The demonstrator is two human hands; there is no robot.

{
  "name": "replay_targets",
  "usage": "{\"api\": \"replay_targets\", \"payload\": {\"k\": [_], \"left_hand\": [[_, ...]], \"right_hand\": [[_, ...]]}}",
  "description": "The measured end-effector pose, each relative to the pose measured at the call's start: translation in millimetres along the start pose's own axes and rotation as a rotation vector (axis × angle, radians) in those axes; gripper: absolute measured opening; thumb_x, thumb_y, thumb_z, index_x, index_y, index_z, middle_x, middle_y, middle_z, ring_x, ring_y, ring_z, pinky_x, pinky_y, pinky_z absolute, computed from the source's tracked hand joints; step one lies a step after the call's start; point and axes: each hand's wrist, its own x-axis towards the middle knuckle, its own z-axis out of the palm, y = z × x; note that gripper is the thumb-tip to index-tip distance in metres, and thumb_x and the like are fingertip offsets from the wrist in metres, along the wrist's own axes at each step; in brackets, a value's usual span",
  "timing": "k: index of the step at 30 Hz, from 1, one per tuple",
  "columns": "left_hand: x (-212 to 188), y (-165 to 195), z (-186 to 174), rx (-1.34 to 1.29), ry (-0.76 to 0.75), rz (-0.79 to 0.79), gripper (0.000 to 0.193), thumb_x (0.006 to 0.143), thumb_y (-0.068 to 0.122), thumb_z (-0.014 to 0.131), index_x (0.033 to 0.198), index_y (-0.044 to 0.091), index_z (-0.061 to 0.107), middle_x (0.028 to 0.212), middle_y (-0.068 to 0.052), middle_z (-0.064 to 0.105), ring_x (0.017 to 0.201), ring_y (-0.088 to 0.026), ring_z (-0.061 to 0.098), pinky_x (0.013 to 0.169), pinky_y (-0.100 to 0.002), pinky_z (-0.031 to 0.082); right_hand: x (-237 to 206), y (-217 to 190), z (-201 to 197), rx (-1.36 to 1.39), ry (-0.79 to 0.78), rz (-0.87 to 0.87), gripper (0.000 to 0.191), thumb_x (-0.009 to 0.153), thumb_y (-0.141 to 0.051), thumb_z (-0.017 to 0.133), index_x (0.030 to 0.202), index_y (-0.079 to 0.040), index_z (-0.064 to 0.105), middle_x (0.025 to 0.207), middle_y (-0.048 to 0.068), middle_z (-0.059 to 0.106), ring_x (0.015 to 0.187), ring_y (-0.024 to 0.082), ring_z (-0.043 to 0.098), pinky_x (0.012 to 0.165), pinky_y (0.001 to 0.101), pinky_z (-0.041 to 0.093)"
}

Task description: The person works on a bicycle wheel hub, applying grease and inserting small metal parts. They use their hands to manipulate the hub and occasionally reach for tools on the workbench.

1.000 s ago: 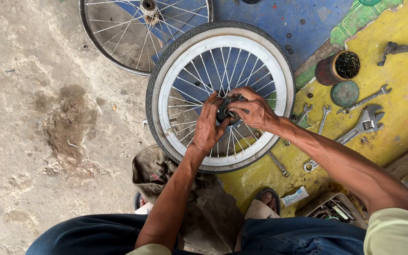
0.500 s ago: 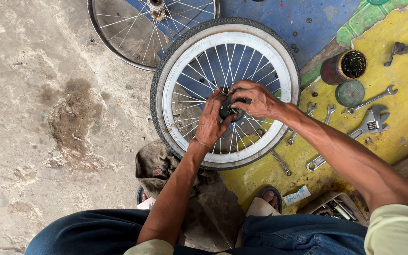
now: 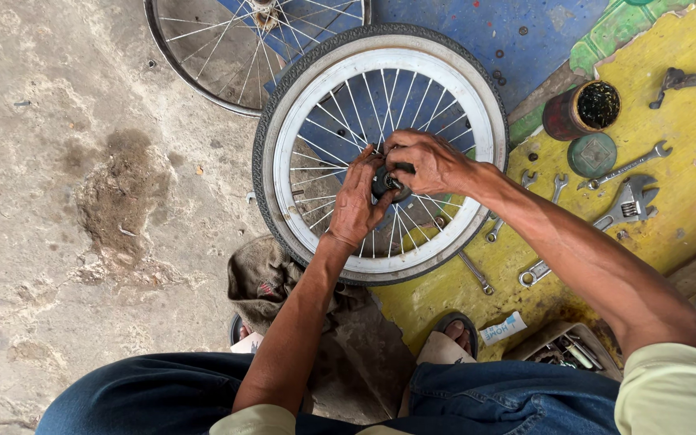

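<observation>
Seen from above, both hands meet at the dark metal hub [image 3: 386,182] in the middle of a small white-rimmed bicycle wheel with a black tyre [image 3: 380,153], which lies flat on the floor. The left hand [image 3: 356,203] curls its fingers against the hub from below; the right hand [image 3: 428,161] is closed over it from above. Beyond the hands lies a bare spoked metal rim [image 3: 227,48]. To the right of the right hand, steel spanners [image 3: 626,167] and an adjustable wrench [image 3: 626,205] rest on a yellow painted board [image 3: 686,129].
</observation>
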Motion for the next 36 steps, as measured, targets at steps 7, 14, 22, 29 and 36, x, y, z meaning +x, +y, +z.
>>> {"api": "replay_targets", "payload": {"k": [7,14,22,29,36], "left_hand": [[-2,-2,-3,-0.012,0.009,-0.02,0.067,0.081,0.019,0.085,0.137,0.005,0.05,0.153,-0.021,0.046,0.145,-0.037,0.042,0.12,-0.046,0.04],[-4,-9,-9,-0.03,-0.007,0.023,0.065,0.078,0.01,0.081,0.136,0.005,0.051,0.152,-0.021,0.046,0.146,-0.038,0.043,0.122,-0.045,0.04],[-7,-5,-11,0.003,0.015,0.07,0.066,0.073,0.005,0.078,0.133,0.003,0.052,0.148,-0.02,0.05,0.147,-0.038,0.042,0.123,-0.046,0.039],[-8,-1,-15,-0.03,0.007,0.084,0.063,0.075,0.001,0.074,0.134,0.002,0.051,0.145,-0.021,0.052,0.148,-0.039,0.041,0.123,-0.047,0.04],[-8,3,-20,-0.013,-0.014,0.1,0.059,0.076,-0.002,0.072,0.132,0.001,0.052,0.143,-0.021,0.053,0.149,-0.04,0.041,0.125,-0.048,0.039]], "right_hand": [[-30,20,11,-0.011,0.182,-0.002,0.015,0.096,-0.001,0.064,0.106,-0.001,0.074,0.11,0.013,0.068,0.091,0.022,0.068,0.076,0.0296,0.059],[-82,10,35,-0.263,0.096,-0.1,0.031,0.088,-0.007,0.069,0.118,-0.008,0.074,0.086,0.008,0.065,0.074,0.019,0.06,0.067,0.0333,0.053],[-77,-13,65,-0.443,0.03,-0.072,0.055,0.09,-0.01,0.067,0.143,-0.002,0.055,0.094,0.012,0.07,0.074,0.019,0.063,0.065,0.0367,0.051],[-68,-60,61,-0.145,-0.1,0.312,0.067,0.088,-0.009,0.06,0.149,0.009,0.039,0.066,0.018,0.065,0.047,0.022,0.055,0.043,0.0402,0.046],[-66,-68,55,-0.225,-0.144,0.412,0.058,0.096,-0.011,0.056,0.15,0.005,0.041,0.051,0.01,0.059,0.036,0.019,0.044,0.036,0.0424,0.041]]}}
